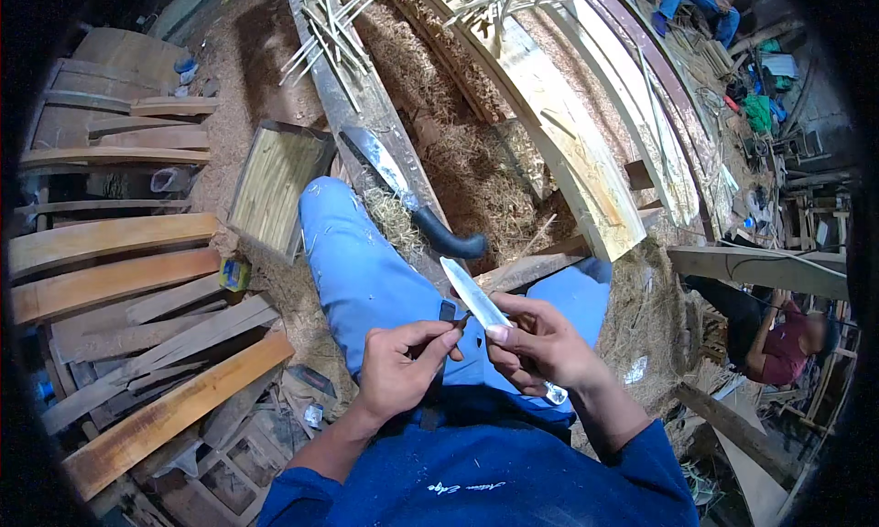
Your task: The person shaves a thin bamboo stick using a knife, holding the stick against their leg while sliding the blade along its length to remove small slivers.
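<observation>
My right hand (540, 339) is closed round a knife (472, 293). Its pale, wide blade points up and to the left, and a shiny end shows below my fingers. My left hand (407, 362) pinches a small, dark, thin piece (463, 320), too small to name, close beside the blade. Both hands are above my lap, near each other. Ahead of them a machete (380, 161) with a curved black handle (449, 237) lies on a long wooden plank (366, 97), between my blue-trousered legs.
Thin sticks (334, 37) lie on the plank's far end. Curved timbers (558, 115) extend at right, over shavings. A slatted wooden board (275, 188) sits by my left knee. Stacked boards (174, 399) fill the left side. Two other people (787, 348) are at the right.
</observation>
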Demonstrator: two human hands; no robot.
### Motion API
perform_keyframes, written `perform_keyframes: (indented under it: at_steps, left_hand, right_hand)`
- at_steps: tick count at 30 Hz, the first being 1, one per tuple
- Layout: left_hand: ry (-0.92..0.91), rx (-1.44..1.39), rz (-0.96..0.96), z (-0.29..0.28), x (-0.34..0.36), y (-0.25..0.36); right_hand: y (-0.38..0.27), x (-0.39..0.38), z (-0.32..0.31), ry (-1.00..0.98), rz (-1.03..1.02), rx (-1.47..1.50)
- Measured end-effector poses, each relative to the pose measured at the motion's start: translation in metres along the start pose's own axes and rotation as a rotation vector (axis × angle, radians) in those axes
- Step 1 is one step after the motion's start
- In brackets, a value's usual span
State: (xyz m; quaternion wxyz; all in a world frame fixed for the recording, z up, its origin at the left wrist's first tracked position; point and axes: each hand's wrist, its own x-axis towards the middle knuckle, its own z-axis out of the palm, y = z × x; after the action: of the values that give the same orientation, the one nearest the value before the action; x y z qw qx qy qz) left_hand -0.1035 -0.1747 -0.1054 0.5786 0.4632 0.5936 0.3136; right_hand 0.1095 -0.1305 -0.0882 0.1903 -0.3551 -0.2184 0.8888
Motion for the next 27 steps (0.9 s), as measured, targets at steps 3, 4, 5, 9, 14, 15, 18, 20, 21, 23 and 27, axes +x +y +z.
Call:
perform_keyframes:
  at_steps: [3,4,5,9,14,15,18,20,21,23,27]
  left_hand:
    - [0.040,-0.098,-0.031,0.006,0.003,-0.005]
    - [0.041,-0.095,-0.029,0.005,0.002,-0.004]
    - [0.058,-0.094,-0.033,0.004,0.001,-0.004]
    - [0.139,-0.178,-0.018,0.005,-0.002,-0.002]
    - [0.125,-0.064,0.017,0.001,-0.001,-0.002]
    - [0.123,-0.059,-0.045,0.001,-0.002,0.000]
    - [0.119,-0.074,-0.018,0.004,-0.001,-0.001]
    - [0.143,-0.083,-0.029,0.004,-0.002,0.000]
    - [0.166,-0.093,-0.042,0.003,-0.002,0.001]
    - [0.163,-0.095,-0.045,0.005,-0.002,0.004]
    - [0.151,-0.091,-0.051,0.004,-0.001,0.001]
  right_hand:
    - [0.015,-0.001,0.004,0.012,0.040,-0.016]
    - [0.022,0.001,0.006,-0.008,0.051,-0.038]
    - [0.020,0.000,0.007,-0.016,0.016,-0.072]
    - [0.002,-0.007,-0.005,0.158,-0.056,-0.011]
    - [0.006,-0.004,0.005,0.097,0.037,0.000]
    - [0.004,-0.004,0.000,0.075,-0.023,0.040]
    - [0.020,-0.004,0.005,0.014,0.063,-0.040]
    - [0.021,-0.002,0.007,0.035,0.078,-0.064]
    - [0.012,-0.004,0.004,0.044,0.007,0.004]
    - [-0.002,-0.010,0.000,0.036,-0.087,0.075]
    - [0.012,-0.008,0.009,0.025,0.055,-0.014]
